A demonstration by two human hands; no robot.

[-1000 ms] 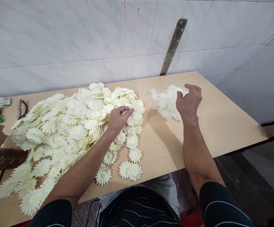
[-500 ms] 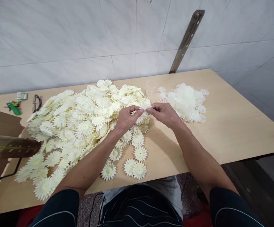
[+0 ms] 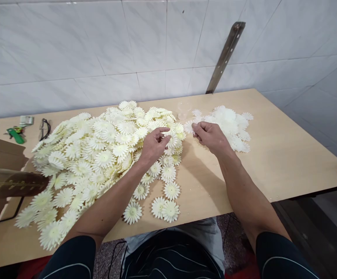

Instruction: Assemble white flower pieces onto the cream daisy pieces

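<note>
My right hand [image 3: 210, 136] is closed in a pinch on a thin white artificial flower [image 3: 189, 126], which sticks out to the left of its fingertips. My left hand [image 3: 156, 144] is in front of the right side of a big heap of cream artificial flowers [image 3: 104, 157], thumb and forefinger apart, with nothing visible between them. Behind my right hand lies a smaller pile of whiter, translucent flowers [image 3: 229, 122]. A few single cream flowers [image 3: 170, 211] lie near the table's front edge.
A clear plastic piece [image 3: 183, 110] stands between the two piles. At the left are a green-handled tool [image 3: 16, 135], black-framed glasses [image 3: 44, 129] and a cardboard box [image 3: 2, 155]. A metal bracket [image 3: 226, 56] leans on the tiled wall behind the table [image 3: 287, 155].
My hands, which met over a white flower, have come apart. The right hand has moved right with a white flower in its fingertips, and the left hand's fingers have opened.
</note>
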